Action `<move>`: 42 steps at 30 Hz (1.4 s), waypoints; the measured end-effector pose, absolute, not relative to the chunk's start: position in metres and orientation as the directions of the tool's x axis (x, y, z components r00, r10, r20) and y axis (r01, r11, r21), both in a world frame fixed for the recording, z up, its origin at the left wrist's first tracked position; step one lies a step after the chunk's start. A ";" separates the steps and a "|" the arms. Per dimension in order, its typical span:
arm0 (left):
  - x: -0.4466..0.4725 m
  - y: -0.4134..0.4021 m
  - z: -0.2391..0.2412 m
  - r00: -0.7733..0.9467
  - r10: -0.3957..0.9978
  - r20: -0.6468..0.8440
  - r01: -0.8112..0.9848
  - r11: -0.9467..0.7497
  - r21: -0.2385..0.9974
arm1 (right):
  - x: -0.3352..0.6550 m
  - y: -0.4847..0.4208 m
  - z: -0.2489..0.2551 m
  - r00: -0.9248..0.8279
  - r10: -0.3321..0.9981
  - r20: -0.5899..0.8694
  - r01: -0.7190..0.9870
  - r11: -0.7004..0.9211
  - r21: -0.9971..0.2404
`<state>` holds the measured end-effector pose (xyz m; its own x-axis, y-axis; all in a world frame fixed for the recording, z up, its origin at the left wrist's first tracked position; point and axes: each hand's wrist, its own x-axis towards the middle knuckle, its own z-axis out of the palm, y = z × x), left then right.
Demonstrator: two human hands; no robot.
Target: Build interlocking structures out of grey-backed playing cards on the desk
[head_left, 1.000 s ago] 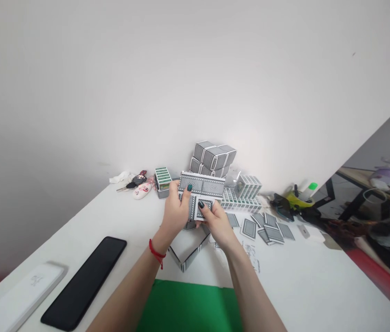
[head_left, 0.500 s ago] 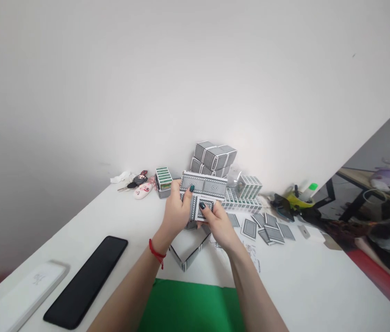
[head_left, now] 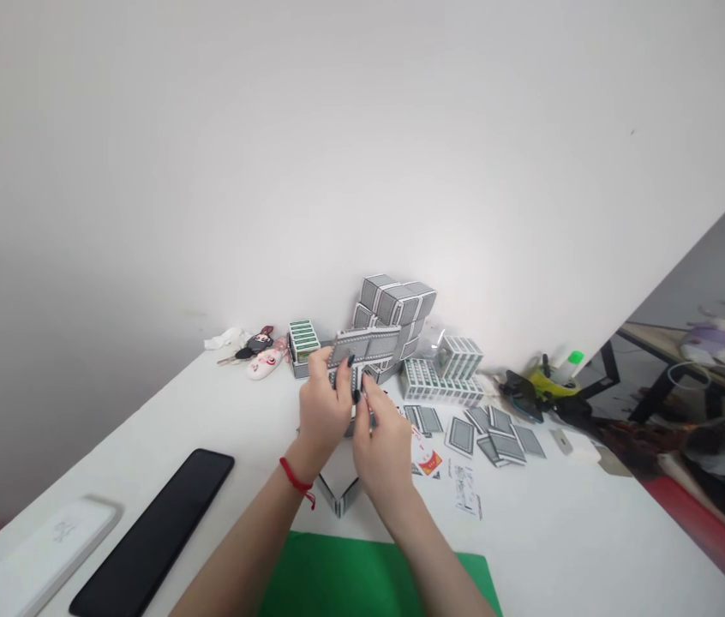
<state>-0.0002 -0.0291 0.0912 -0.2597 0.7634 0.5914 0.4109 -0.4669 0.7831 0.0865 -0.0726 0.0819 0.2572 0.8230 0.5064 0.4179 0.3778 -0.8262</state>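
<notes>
Card panel (head_left: 368, 344) in our grip, white-topped box (head_left: 338, 506) below
Our left hand (head_left: 327, 410) clasps the panel, probably steadying it for our right hand (head_left: 384, 446) at its lower edge; can't tell if that one's pinching.

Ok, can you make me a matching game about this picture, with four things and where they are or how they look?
1. grey patterned box
2. red bracelet
3. phone
4. grey-backed cards

A. black
B. scattered on the table
C. held in the fingers
D. around a wrist

Pairs: 1-C, 2-D, 3-A, 4-B
</notes>
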 end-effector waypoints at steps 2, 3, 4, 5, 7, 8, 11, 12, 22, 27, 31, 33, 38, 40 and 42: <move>0.004 -0.033 0.092 -0.215 0.784 0.582 0.404 -0.471 0.784 | 0.085 -0.074 0.084 0.296 0.867 0.401 0.319 0.306 -0.897; 0.006 -0.034 0.092 -0.199 0.787 0.585 0.390 -0.484 0.784 | 0.087 -0.073 0.085 0.317 0.879 0.356 0.266 0.278 -0.923; 0.008 -0.035 0.093 -0.186 0.786 0.590 0.370 -0.500 0.783 | 0.089 -0.072 0.086 0.338 0.885 0.320 0.216 0.259 -0.942; 0.009 -0.036 0.093 -0.173 0.783 0.597 0.344 -0.520 0.782 | 0.092 -0.071 0.087 0.359 0.887 0.291 0.169 0.245 -0.955; 0.011 -0.036 0.094 -0.147 0.779 0.610 0.292 -0.555 0.779 | 0.098 -0.068 0.088 0.386 0.892 0.236 0.087 0.219 -0.972; 0.012 -0.036 0.094 -0.139 0.779 0.612 0.276 -0.563 0.779 | 0.099 -0.067 0.089 0.393 0.895 0.211 0.055 0.207 -0.977; 0.014 -0.036 0.091 -0.164 0.796 0.583 0.313 -0.518 0.796 | 0.099 -0.066 0.089 0.400 0.900 0.174 -0.003 0.191 -0.982; 0.015 -0.035 0.090 -0.189 0.799 0.571 0.344 -0.491 0.800 | 0.097 -0.066 0.089 0.403 0.897 0.181 -0.005 0.200 -0.980; 0.024 -0.031 0.085 -0.194 0.821 0.537 0.091 -0.530 0.843 | 0.098 -0.063 0.082 0.406 0.839 0.362 0.206 0.301 -0.931; 0.024 -0.027 0.086 -0.253 0.900 0.354 -0.193 -0.406 0.893 | 0.109 -0.055 0.088 0.167 0.972 0.164 -0.055 0.175 -0.983; 0.019 -0.020 0.086 -0.268 0.936 0.227 -0.336 -0.311 0.889 | 0.116 -0.053 0.095 -0.022 0.999 -0.045 -0.285 -0.049 -0.957; 0.017 -0.017 0.086 -0.248 0.944 0.217 -0.365 -0.298 0.882 | 0.121 -0.051 0.095 0.031 0.999 -0.023 -0.380 -0.009 -0.925; 0.011 -0.014 0.091 -0.040 0.962 0.271 -0.425 -0.261 0.866 | 0.137 -0.044 0.092 0.257 0.965 0.052 -0.505 0.180 -0.844; 0.002 -0.014 0.095 0.138 0.958 0.250 -0.386 -0.180 0.905 | 0.144 -0.042 0.091 0.286 0.957 0.046 -0.530 0.197 -0.825; -0.011 -0.015 0.100 0.356 0.916 0.183 -0.261 -0.090 0.961 | 0.151 -0.041 0.092 0.292 0.956 0.040 -0.536 0.198 -0.820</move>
<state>-0.0108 -0.0148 0.0995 0.3563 0.9163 0.1828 -0.2608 -0.0904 0.9612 0.1513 -0.0411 0.0922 0.2917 0.9556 0.0405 -0.5361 0.1984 -0.8205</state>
